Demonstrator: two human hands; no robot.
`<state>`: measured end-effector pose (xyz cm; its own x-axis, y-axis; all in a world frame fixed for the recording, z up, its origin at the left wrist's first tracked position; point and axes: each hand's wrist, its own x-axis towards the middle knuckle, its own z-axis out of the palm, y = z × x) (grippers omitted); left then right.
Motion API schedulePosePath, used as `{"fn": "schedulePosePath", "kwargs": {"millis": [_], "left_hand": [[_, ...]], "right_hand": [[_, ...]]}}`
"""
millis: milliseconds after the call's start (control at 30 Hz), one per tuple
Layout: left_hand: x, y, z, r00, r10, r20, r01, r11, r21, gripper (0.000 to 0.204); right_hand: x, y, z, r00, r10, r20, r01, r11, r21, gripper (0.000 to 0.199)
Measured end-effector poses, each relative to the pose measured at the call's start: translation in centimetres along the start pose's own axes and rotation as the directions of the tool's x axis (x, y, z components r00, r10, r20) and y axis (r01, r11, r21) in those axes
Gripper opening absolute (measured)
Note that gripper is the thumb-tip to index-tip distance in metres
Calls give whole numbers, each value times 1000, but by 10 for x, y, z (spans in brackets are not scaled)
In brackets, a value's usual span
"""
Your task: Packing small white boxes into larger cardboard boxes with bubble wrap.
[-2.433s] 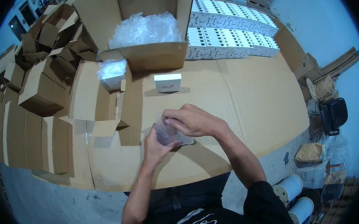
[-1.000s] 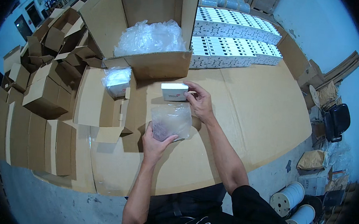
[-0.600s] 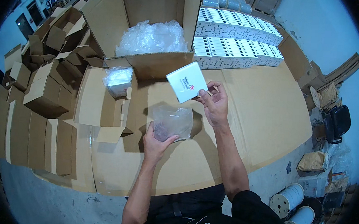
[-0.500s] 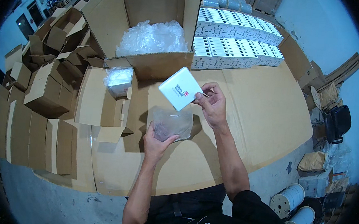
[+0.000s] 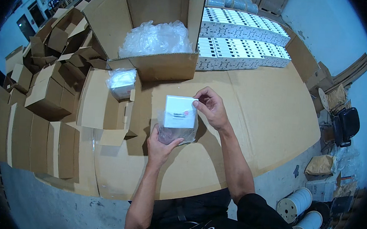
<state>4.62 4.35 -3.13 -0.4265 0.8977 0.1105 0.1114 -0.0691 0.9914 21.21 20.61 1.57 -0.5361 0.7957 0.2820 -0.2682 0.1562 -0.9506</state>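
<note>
White box (image 5: 178, 106) is edge-pinched by the right hand (image 5: 212, 109); below it, the left hand (image 5: 159, 149) clasps a plastic bag (image 5: 172, 133), seemingly for steadiness.

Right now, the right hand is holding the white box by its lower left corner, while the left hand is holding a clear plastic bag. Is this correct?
Not quite: the head view shows the right hand holding the white box by its upper right corner, not its lower left one. The left hand is indeed holding a clear plastic bag.
</note>
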Motion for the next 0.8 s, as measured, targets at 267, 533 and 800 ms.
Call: {"fn": "schedulePosePath", "kwargs": {"millis": [267,533,800], "left_hand": [[2,1,2,991,-135,2,131,962,-239,33],[17,-5,7,987,-139,-86,117,968,-223,26],[30,-2,14,996,-74,-53,62,976,-208,30]], "right_hand": [[-1,8,2,999,31,44,-26,995,-99,11],[-17,9,15,959,264,-104,-262,965,36,28],[-19,27,16,897,434,-82,-428,900,82,31]]}}
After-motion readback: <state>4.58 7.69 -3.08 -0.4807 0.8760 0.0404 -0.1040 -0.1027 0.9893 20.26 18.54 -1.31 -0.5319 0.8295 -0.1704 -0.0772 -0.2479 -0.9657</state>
